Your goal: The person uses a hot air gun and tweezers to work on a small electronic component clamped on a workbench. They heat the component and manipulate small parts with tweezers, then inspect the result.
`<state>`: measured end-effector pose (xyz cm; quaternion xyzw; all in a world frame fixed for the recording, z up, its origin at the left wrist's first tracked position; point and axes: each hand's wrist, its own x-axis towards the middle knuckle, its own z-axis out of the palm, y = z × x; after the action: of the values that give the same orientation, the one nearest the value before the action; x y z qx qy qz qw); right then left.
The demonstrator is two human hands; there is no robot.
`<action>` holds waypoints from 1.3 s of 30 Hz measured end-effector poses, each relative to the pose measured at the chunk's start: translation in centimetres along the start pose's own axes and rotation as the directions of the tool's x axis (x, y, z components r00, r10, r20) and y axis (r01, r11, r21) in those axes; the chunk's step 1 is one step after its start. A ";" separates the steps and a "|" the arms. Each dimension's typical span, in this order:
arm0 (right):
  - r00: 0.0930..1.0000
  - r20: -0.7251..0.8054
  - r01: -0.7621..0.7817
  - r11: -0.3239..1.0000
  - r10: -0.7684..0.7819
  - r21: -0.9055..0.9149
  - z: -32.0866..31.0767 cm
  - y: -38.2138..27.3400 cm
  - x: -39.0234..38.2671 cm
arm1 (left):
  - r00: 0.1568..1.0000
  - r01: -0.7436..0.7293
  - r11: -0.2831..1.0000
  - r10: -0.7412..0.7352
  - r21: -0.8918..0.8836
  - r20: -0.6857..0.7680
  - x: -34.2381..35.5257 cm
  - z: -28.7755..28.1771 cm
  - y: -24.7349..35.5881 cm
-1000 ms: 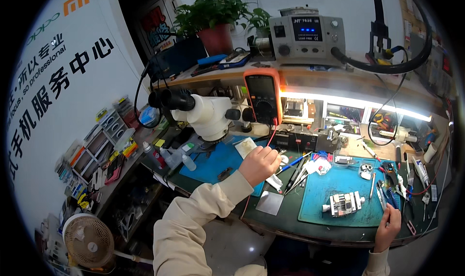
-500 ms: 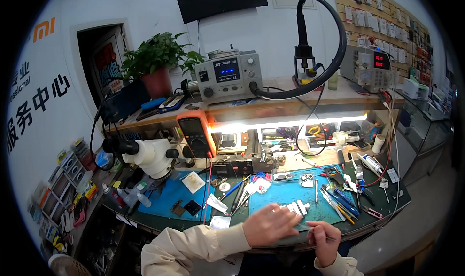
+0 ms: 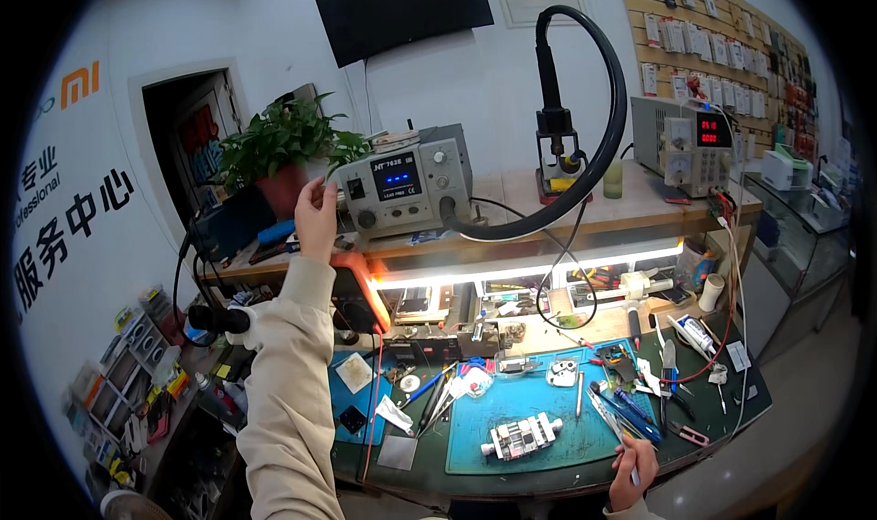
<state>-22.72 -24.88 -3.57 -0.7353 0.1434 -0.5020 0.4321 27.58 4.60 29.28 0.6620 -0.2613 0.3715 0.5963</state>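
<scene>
My left hand (image 3: 316, 217) is raised to the shelf with its fingers stretched out, beside the left side of a grey hot air station (image 3: 399, 179). Whether its fingertips touch the station is too small to make out. Low at the right, my right hand (image 3: 632, 472) is closed round a thin silver tool, apparently tweezers (image 3: 636, 474). To the left of that hand, a metal clamp holder (image 3: 523, 438) with a small board in it lies on the blue mat (image 3: 470, 410). A pen-like tool (image 3: 579, 394) lies behind it on the mat.
An orange multimeter (image 3: 364, 292) stands behind my left forearm, which partly covers the microscope (image 3: 219, 321). Several pliers, tweezers and screwdrivers (image 3: 630, 415) lie right of the mat. The station's black hose (image 3: 585, 191) arches over the shelf. A power supply (image 3: 683, 146) stands farther right.
My left hand has left the clamp holder and risen to the shelf by the hot air station. The holder is uncovered now. My right hand has shifted slightly right and down, holding its tool.
</scene>
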 end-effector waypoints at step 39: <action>0.976 -0.006 0.219 0.975 -0.219 -0.035 -1.0 -0.4 1.7 | 0.612 -0.772 0.341 0.628 0.537 0.481 7.9 15.1 23.8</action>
<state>-22.94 -26.25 -2.15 -0.7515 0.0724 -0.5476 0.3607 16.21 -13.14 49.63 0.6877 -0.4127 0.5953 0.0487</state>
